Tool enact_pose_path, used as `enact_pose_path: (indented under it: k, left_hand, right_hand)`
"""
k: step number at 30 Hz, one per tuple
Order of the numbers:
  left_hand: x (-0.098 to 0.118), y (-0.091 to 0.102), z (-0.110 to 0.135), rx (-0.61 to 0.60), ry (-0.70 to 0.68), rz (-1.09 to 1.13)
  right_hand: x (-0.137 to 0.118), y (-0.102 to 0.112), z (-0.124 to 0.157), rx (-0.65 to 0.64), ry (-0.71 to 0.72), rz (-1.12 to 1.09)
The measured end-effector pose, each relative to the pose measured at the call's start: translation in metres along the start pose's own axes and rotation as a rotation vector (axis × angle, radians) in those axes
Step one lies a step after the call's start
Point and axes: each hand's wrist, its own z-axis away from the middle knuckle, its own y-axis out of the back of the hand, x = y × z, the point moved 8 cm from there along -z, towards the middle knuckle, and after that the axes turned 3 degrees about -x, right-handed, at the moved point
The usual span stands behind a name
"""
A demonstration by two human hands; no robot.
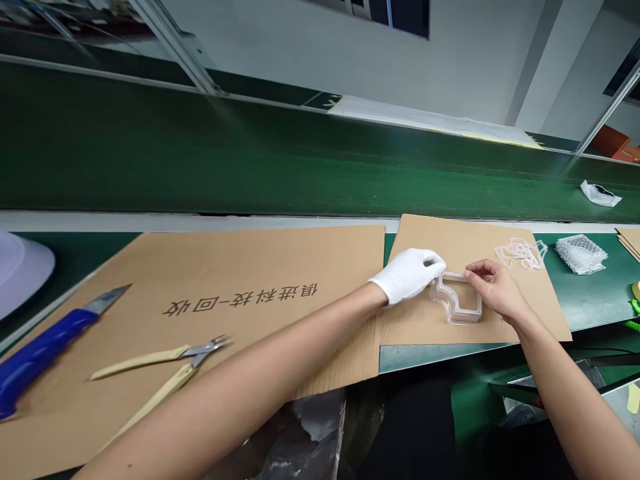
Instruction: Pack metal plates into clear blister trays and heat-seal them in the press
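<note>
left gloved fingers (434, 258) | right bare fingers (481, 267) | both touching clear frame (466, 318) | knife (49, 353), pliers (197, 353) on cardboard (280, 263)

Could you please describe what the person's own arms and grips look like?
The left grip wears a plain white glove that ends at the wrist, with no marking that I can make out. The right grip is bare. The left forearm and right forearm are uncovered, with no sleeve, watch or bracelet in view.
</note>
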Motion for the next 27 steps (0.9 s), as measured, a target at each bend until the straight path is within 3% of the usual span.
enact_pose_path:
  k: [7, 16, 22, 27]
  left_hand:
    - [-0.002, -0.006, 0.003, -0.007, 0.007, 0.05]
    - [-0.011, -0.015, 0.005, -0.079, 0.018, 0.311]
    - [-0.013, -0.011, 0.01, -0.107, 0.054, 0.387]
    - [-0.016, -0.014, 0.008, -0.098, 0.007, 0.267]
  right_hand:
    - [0.001, -0.012, -0.011, -0.001, -0.035, 0.071]
    - [-0.001, -0.016, -0.004, -0.018, 0.002, 0.08]
    - [-0.009, -0.015, 0.006, -0.02, 0.049, 0.134]
    - [-0.013, -0.022, 0.012, -0.062, 0.031, 0.221]
